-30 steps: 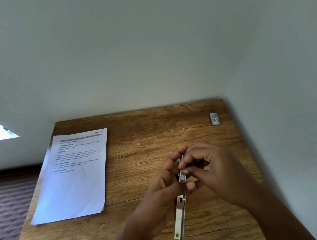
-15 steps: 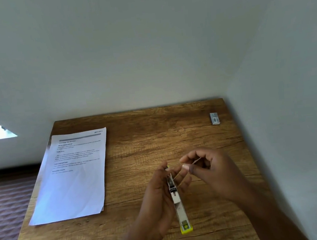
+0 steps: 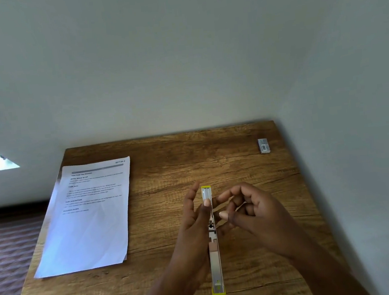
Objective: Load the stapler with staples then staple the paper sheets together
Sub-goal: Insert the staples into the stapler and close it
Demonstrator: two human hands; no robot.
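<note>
A long metal stapler (image 3: 215,259) with yellow ends is held unfolded and lengthwise above the wooden table (image 3: 172,220). My left hand (image 3: 194,226) grips it from the left, thumb laid on its upper part. My right hand (image 3: 254,215) is close on its right side with curled fingers; its index fingertip is at the stapler's edge, and nothing shows between the fingers. A stack of printed paper sheets (image 3: 88,219) lies flat at the table's left. A small grey staple box (image 3: 264,145) sits at the back right corner.
White walls close the table in at the back and on the right. The table's left edge drops to a dark patterned floor (image 3: 6,248). Bare wood lies between the paper and my hands.
The stapler has straightened, and its far yellow end now shows above my left thumb. My right hand moved in beside it. The thin strip seen at its fingers earlier is out of sight.
</note>
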